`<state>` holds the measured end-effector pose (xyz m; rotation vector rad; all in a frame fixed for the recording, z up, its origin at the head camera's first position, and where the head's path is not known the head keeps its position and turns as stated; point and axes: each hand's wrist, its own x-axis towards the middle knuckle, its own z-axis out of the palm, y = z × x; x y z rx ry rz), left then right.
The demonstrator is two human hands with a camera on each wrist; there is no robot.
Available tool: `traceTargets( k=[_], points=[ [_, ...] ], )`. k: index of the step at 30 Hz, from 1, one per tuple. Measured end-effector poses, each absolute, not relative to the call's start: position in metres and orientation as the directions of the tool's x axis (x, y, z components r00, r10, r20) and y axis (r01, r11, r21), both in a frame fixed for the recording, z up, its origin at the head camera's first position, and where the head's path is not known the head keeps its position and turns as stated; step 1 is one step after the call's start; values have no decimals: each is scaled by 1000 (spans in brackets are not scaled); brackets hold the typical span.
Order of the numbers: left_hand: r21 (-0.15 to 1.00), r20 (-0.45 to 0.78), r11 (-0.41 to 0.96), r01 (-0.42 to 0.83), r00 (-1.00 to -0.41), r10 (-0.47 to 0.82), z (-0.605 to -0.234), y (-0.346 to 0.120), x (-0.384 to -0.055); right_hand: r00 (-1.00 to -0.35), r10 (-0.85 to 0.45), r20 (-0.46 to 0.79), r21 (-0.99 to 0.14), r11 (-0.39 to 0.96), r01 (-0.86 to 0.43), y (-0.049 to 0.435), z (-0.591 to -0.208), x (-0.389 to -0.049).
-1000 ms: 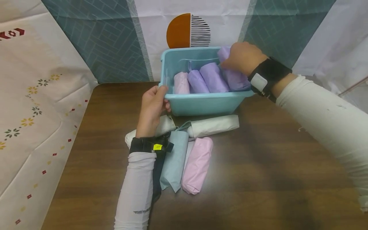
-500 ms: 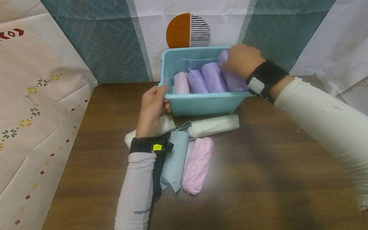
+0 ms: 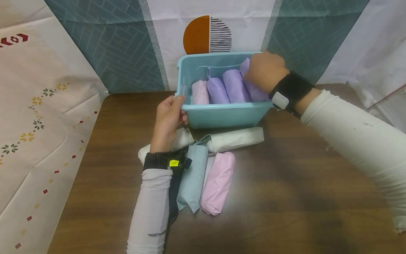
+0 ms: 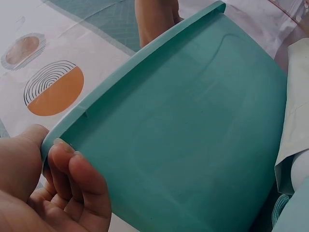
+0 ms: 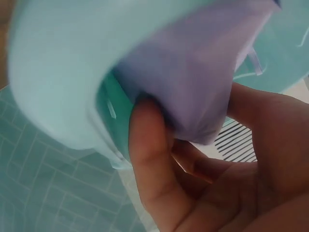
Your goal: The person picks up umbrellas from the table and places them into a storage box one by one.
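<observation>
A light-blue plastic bin (image 3: 228, 117) stands at the back of the table. My left hand (image 3: 168, 120) grips its near-left corner, thumb over the rim and fingers curled beneath, as the left wrist view shows. My right hand (image 3: 265, 71) is at the bin's right end, its fingers around the end of a purple folded umbrella (image 5: 193, 82). That umbrella leans low inside the bin, partly hidden by the hand. Beside it lie two more purple folded umbrellas, a wider one (image 3: 236, 86) and a narrower one (image 3: 217, 91), then a pale pink one (image 3: 200, 92) at the left.
In front of the bin lie a white folded umbrella (image 3: 236, 139), a light-blue one (image 3: 192, 178) and a pink one (image 3: 217, 183). Another white one (image 3: 182, 139) is partly under my left wrist. A patterned cloth (image 3: 247, 21) hangs right behind the bin.
My right hand has moved slightly left and down, bringing the purple umbrella lower and closer against the others in the bin. My left hand stays on the rim.
</observation>
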<state>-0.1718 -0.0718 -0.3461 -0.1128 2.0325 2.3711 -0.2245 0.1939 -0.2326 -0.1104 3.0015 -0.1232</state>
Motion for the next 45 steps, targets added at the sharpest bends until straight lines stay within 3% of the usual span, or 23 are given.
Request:
traceTargets(
  k=[19, 23, 45],
  points=[
    [984, -46, -175, -41, -999, -29, -344, -71, -172, -965, -130, -230, -117, 988, -105, 206, -236, -235],
    [982, -50, -182, -45, -998, -23, -344, -71, -173, -959, -177, -220, -110, 982, -156, 208, -236, -237],
    [983, -70, -174, -65, -997, -26, -347, -74, -173, -960, -206, -190, -144, 973, -180, 210, -237, -238]
  ],
)
